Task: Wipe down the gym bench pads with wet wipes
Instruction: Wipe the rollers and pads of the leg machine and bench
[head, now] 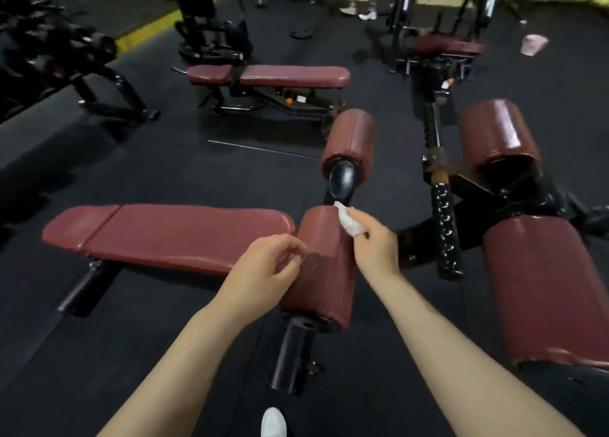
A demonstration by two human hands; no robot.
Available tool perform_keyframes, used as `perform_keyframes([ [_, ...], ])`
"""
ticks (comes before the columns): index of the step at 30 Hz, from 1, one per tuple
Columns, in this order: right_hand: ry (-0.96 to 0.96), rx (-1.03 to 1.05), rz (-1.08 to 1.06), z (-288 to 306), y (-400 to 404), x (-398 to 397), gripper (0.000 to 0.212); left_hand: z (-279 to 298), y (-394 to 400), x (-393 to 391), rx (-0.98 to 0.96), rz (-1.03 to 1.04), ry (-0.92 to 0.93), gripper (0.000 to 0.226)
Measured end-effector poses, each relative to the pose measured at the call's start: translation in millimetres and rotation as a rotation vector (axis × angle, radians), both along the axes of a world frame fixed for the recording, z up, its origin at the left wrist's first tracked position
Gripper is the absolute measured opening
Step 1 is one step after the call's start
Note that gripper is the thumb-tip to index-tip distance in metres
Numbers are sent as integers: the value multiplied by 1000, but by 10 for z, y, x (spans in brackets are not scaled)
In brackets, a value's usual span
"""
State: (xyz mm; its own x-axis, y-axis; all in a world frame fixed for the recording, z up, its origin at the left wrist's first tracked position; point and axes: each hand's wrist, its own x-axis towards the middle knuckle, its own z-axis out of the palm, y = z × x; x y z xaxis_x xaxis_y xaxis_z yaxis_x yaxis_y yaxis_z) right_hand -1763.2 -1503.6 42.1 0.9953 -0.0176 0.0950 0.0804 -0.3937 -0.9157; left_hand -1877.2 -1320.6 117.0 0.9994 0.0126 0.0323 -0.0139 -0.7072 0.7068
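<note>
Over the roller pad, head view: both my hands work at the near maroon roller pad point(324, 265), which sits at the foot end of the flat bench pad point(171, 235).
Right hand: my right hand point(374, 242) pinches a crumpled white wet wipe point(349, 220), fingers curled round it, pressed against the roller's far upper edge.
Left hand: my left hand point(263, 272) hovers at the roller's left side, fingers loosely curled, holding nothing.
Doing it well: I judge long strokes along the roller, turning the wipe to a fresh face, left hand steadying the pad if it spins.
Surface: glossy vinyl, seamed; a darker patch mid-roller may be damp, cannot tell.
Still to do: probably the bench pad and upper roller point(349, 143).
Room: black rubber floor point(148, 159); second bench point(270, 75) beyond; big maroon rollers point(540, 288) at right edge; people's legs far back.
</note>
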Motion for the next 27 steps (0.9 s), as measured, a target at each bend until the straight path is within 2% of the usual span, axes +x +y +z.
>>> perform_keyframes([
  [2, 20, 23, 12, -89, 10, -183, 49, -6, 78, 147, 19, -56, -10, 17],
  [5, -90, 47, 83, -169, -71, -667, 46, -24, 163, 320, 36, -115, -30, 18],
  [11, -166, -41, 176, -349, -207, -1430, 48, -66, 68, 657, 103, -304, -44, 34],
  [14, -207, -110, 213, -388, -253, -1484, 47, -72, -110, 802, 216, -455, -27, 39],
  [16, -227, -135, 240, -405, -296, -1473, 48, -95, -221, 874, 378, -539, -29, 41],
  [19, -300, -169, 250, -457, -332, -1429, 47, -193, -265, 925, 600, -558, -100, 38],
  [23, -388, -238, 208, -522, -293, -1302, 46, -253, -208, 911, 659, -542, -125, 37],
  [27, -520, -309, 260, -384, -193, -995, 33, -231, -84, 879, 645, -496, -138, 36],
])
